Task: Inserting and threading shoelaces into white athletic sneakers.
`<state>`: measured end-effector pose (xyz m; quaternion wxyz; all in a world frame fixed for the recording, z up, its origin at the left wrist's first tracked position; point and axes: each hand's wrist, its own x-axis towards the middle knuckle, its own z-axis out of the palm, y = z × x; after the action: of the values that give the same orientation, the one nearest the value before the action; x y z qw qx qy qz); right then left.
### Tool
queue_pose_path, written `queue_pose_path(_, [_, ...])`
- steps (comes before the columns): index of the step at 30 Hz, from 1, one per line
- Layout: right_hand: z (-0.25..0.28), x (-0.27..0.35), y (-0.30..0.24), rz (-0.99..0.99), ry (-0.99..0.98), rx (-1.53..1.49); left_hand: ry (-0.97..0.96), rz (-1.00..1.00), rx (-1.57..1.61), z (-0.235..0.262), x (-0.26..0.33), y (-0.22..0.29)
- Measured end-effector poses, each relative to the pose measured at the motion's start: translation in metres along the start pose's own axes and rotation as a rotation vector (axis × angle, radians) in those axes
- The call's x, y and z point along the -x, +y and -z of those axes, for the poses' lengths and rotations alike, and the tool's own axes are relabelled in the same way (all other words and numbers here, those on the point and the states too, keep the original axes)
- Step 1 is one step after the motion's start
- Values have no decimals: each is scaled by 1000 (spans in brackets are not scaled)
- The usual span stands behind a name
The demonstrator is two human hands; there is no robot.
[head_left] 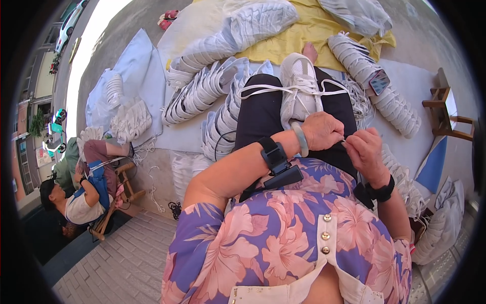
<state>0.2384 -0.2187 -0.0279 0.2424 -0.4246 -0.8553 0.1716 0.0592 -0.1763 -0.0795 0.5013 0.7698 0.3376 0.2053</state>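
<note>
A white and grey lace-up sneaker (299, 83) rests between my dark-trousered legs, its toe toward me. Its white shoelace (260, 90) runs loosely out to both sides over my thighs. My left hand (322, 131), with a pale bangle at the wrist, is closed in a pinch just right of the shoe's near end. Close beside it on the right, my right hand (365, 154) pinches too, fingertips almost meeting the left ones. A tiny pale bit shows between the fingertips; what it is cannot be made out.
Long rows of nested white shoe pieces (200, 93) lie ahead on sheets. A phone (378, 82) sits on the right row, near a bundle of white laces (360, 104). A wooden stool (448, 109) stands far right. At left, another person (88, 197) sits on a wooden chair.
</note>
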Motion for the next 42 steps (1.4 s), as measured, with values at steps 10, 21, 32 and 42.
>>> queue_pose_path(10, [-8, 0, 0, -32, 36, -29, 38, 27, 71, -1, 1, -1])
queue_pose_path(21, [-13, 2, 0, -85, 52, -79, 65, 26, 79, 0, 2, 2])
queue_pose_path(32, [-12, 6, 3, -88, 38, -82, 398, 214, -562, 95, -1, -63])
queue_pose_path(42, [-13, 2, 2, -98, 37, -103, 22, 303, -672, 91, 16, -112])
